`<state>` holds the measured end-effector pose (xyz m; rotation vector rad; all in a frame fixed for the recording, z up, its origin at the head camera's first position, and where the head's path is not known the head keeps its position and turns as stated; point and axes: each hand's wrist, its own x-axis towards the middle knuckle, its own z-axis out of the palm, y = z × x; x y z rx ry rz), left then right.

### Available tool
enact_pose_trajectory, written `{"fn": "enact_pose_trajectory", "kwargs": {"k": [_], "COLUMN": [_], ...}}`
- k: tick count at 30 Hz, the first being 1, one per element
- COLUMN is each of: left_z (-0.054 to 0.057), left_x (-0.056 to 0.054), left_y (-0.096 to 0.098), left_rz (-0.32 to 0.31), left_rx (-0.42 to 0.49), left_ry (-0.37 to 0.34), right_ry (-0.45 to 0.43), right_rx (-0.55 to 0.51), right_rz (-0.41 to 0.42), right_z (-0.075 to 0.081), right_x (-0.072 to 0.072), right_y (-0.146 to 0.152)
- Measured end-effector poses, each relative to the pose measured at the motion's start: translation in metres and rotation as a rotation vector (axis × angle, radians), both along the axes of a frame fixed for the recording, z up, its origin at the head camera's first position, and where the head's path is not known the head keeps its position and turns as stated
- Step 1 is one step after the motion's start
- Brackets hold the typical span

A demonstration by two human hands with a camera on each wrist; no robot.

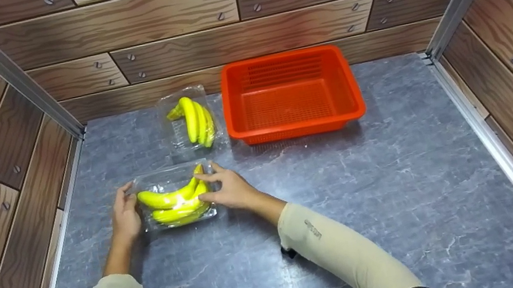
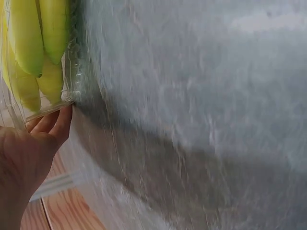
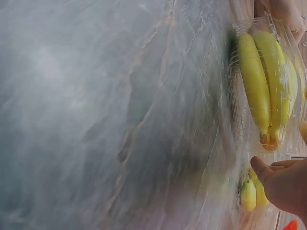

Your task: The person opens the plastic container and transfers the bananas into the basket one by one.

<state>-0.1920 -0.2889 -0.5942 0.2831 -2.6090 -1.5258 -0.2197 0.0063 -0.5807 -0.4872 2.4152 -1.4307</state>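
Note:
A clear plastic box of yellow bananas (image 1: 174,198) lies on the grey marbled surface between both hands. My left hand (image 1: 125,214) holds its left end; the left wrist view shows bent fingers (image 2: 61,125) right at the box's end edge. Around the right end is my right hand (image 1: 228,186), thumb and forefinger spread apart near the banana stems. From the right wrist, the thumb (image 3: 260,167) points toward the box's stem end with a gap beside it. Behind, a second clear box of bananas (image 1: 195,123) lies near the back wall.
An empty red plastic basket (image 1: 298,130) with perforated sides stands at the back, right of the second box. Wood-patterned panels (image 1: 178,52) wall in the back and both sides. Metal rails (image 1: 504,160) run along the side edges of the surface.

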Motion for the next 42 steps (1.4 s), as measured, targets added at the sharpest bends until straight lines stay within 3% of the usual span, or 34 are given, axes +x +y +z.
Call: {"fn": "enact_pose_trajectory", "kwargs": {"k": [13,22,27,37,42], "left_z": [-0.002,-0.005,-0.005,-0.006,-0.007], "left_x": [-0.001,-0.006,-0.005,-0.005,-0.004], "left_y": [0.038,0.071,0.087,0.115,0.133], "left_rz": [-0.030,-0.072,-0.087,-0.117,-0.098], "left_rx": [0.075,0.128,0.129,0.212,0.229], "left_ry": [-0.018,0.041,0.005,0.029,0.029], "right_ry": [0.019,0.035,0.027,0.020,-0.006], "right_rx": [-0.067,-0.088,-0.110,-0.222,-0.268], "right_rz": [-0.027,-0.038,-0.062,-0.087,-0.111], "right_z": [-0.004,-0.006,-0.009,-0.017,-0.019], "right_x": [0.002,0.004,0.007,0.013,0.016], "right_y": [0.041,0.076,0.093,0.117,0.132]}}
